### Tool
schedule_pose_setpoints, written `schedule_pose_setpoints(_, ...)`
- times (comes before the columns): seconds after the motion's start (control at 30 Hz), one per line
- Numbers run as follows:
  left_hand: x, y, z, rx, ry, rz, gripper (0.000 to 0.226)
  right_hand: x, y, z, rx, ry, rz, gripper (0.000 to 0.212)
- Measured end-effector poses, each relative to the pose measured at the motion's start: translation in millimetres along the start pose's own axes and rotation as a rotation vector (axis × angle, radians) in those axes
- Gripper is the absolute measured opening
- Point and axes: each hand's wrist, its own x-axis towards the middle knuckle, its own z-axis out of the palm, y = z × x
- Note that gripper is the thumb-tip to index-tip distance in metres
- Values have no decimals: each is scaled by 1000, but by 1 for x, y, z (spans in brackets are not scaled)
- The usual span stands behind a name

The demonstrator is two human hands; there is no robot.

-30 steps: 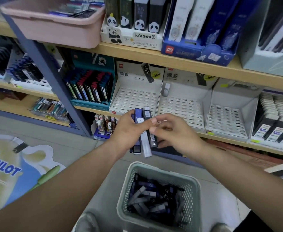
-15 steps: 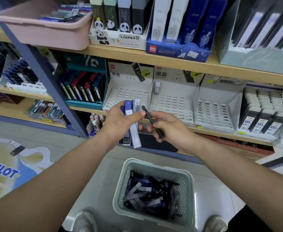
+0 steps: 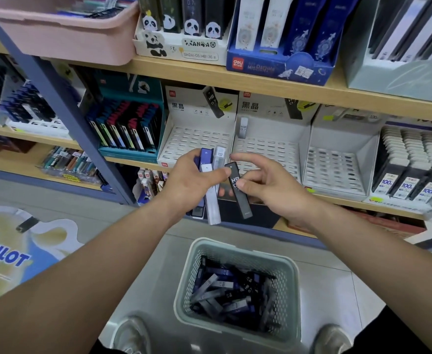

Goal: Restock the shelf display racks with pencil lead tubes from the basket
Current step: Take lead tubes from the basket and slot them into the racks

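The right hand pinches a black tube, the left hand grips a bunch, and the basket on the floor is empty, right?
Not empty: the head view shows the basket holding many tubes. The rest stands.

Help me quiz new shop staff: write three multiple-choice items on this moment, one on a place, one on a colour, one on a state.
1. Where does the basket stand?
A) on the top shelf
B) on the floor
C) in a rack

2. What colour is the tube that the right hand pinches?
A) black
B) red
C) yellow

3. How is the left hand?
A) open and empty
B) gripping a bundle of tubes
C) resting on the basket

Answers:
1 B: it sits on the tiles below the arms.
2 A: it is black with HB printed on it.
3 B: the fingers curl round several tubes.
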Motion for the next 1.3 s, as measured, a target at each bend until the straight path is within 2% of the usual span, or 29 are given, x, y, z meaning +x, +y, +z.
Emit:
schedule_pose_setpoints(0.13,1,-4,2,36,-22,3,28,-2,-1,-3,6,32,-14,35)
schedule_pose_setpoints(0.37,2,-9,3,103,-35,-43,33,6,1,-21,-69,272,-15,11)
schedule_pose_setpoints(0.57,7,-9,-2,102,-32,-47,25,50,2,-64,-334,546,-159,18)
schedule_pose_setpoints(0.7,11,-8,-2,95,-23,-48,24,93,8,-85,-354,674,-181,20)
schedule_pose_setpoints(0.83,13,-9,-3,90,-37,-49,25,121,17,-85,-491,672,-203,10)
schedule_pose_setpoints(1.1,15,-11,-7,104,-31,-69,28,130,24,-84,-604,611,-206,9)
schedule_pose_setpoints(1.3,17,-12,-5,111,-20,-65,29,130,26,-80,-675,543,-224,24)
